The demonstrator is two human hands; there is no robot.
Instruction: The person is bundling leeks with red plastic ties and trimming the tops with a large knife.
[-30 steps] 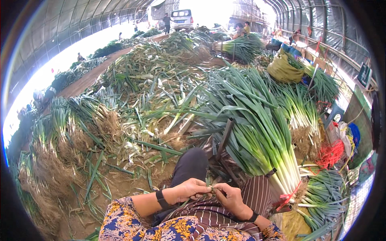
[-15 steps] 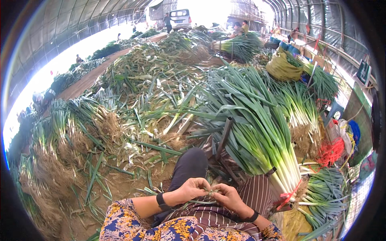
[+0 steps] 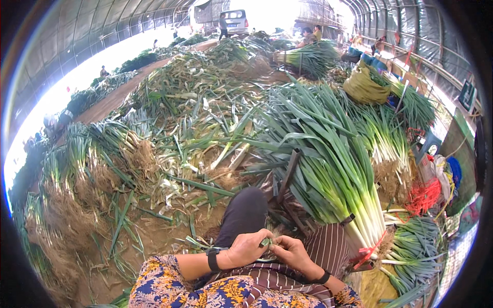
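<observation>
My left hand (image 3: 247,248) and my right hand (image 3: 290,251) meet low in the middle of the view, above my lap. Both pinch a small green leek leaf piece (image 3: 265,241) between their fingertips. A black band sits on each wrist. Under the hands lie my dark trouser leg (image 3: 244,213) and a striped brown apron (image 3: 324,248). A big bundle of trimmed leeks (image 3: 328,169), white stems tied with a red string (image 3: 371,249), lies just to the right of my hands.
Heaps of untrimmed leeks with roots (image 3: 97,169) fill the left. Loose leaf scraps (image 3: 200,118) cover the middle ground. Red strings (image 3: 424,197) and more bundles lie right. People and a van (image 3: 236,21) stand at the far end of the tunnel greenhouse.
My hands have stayed together over my lap, fingers working slightly on the leaf piece. The view has barely shifted.
</observation>
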